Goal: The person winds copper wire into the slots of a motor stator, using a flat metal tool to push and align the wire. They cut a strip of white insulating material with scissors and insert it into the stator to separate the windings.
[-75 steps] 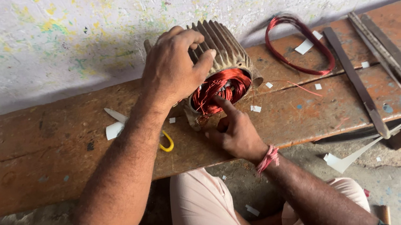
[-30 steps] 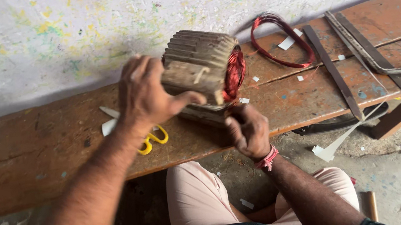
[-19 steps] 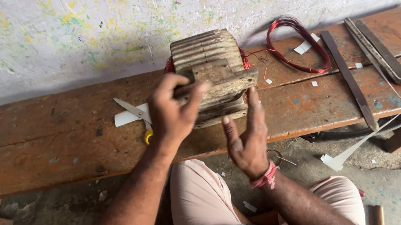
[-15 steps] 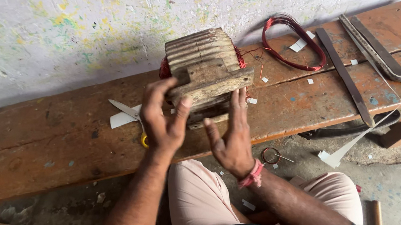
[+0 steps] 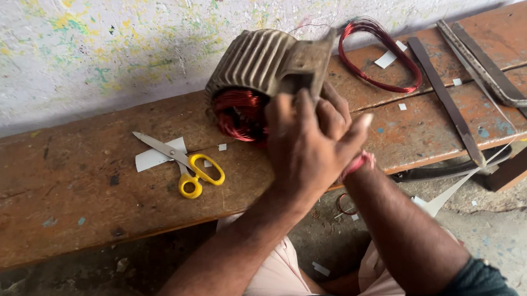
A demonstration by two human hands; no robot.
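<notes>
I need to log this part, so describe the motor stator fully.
The stator is a ribbed, dull grey-brown metal housing with a flat mounting foot, looking worn. Red copper windings bulge from its open end, which faces left and toward the camera. It lies tilted on its side on the wooden bench, near the wall. The left hand covers its near side; the right hand is mostly hidden behind it.

In front of you, a worn reddish-brown wooden bench carries yellow-handled scissors on a white paper scrap, a red wire coil, and flat metal strips.
</notes>
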